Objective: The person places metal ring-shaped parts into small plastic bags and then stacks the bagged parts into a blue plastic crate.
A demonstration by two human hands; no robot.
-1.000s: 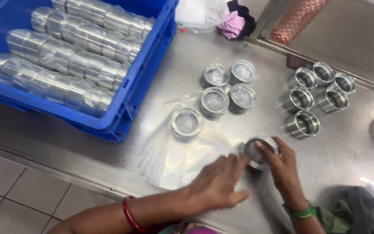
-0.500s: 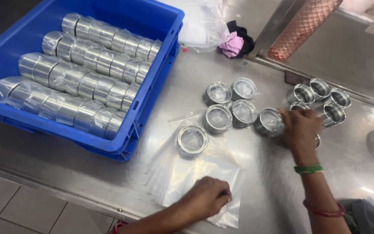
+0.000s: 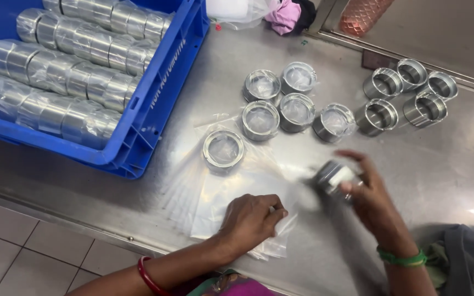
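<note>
My right hand (image 3: 370, 196) grips a short metal ring (image 3: 333, 176), blurred by motion, just right of a stack of clear plastic bags (image 3: 231, 192). My left hand (image 3: 252, 217) presses on the near edge of that stack, pinching the top bag. One bagged metal ring (image 3: 223, 149) rests on the stack's far corner. Several bagged rings (image 3: 289, 101) stand in a cluster beyond it. Several bare rings (image 3: 407, 93) stand at the right.
A blue crate (image 3: 154, 104) at the left holds rows of wrapped metal rings. All of this sits on a steel table (image 3: 456, 170). A pink cloth (image 3: 283, 13) and a copper bottle (image 3: 360, 16) lie at the back. Dark fabric (image 3: 462, 257) lies at the near right.
My right hand set a bagged ring by the cluster, reached to the bare rings, and came back toward the bags holding a ring. My left hand moved to the stack's near edge.
</note>
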